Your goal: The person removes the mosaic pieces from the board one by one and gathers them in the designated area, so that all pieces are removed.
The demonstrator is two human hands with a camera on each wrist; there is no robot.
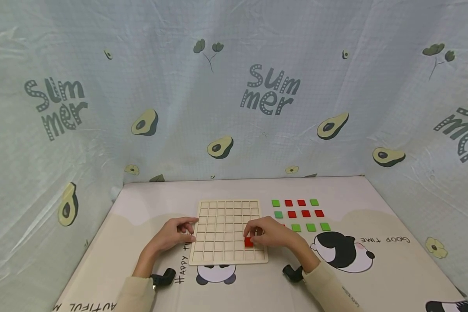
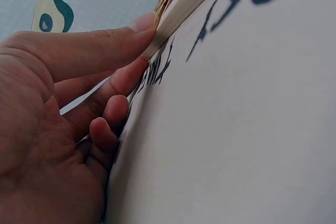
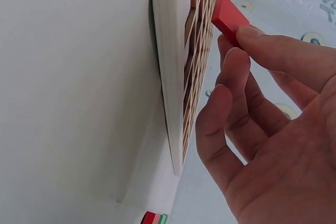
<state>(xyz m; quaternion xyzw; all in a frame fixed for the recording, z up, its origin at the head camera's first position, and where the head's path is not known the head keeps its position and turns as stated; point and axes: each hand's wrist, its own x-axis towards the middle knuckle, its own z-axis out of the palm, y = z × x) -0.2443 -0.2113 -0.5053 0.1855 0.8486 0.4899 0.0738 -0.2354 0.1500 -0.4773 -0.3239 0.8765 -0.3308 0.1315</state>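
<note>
A pale wooden grid board point(image 1: 228, 262) lies flat on the table, divided into rows of square cells. My right hand point(image 1: 272, 231) pinches a red square tile point(image 1: 248, 242) between thumb and fingertips, over the lower right part of the board. In the right wrist view the red tile point(image 3: 230, 18) is tilted, close above the grid. My left hand point(image 1: 173, 234) rests at the board's left side, its thumb and index finger spread along the edge. The left wrist view shows the thumb against the board's side point(image 2: 181, 17), with the other fingers loosely bent.
Right of the board lie rows of loose green tiles point(image 1: 314, 202) and red tiles point(image 1: 306, 213); my right hand partly covers the nearest row. The tablecloth point(image 1: 265, 294) has printed pandas and lettering. A hanging sheet point(image 1: 179, 95) with avocado prints encloses the table's back and sides.
</note>
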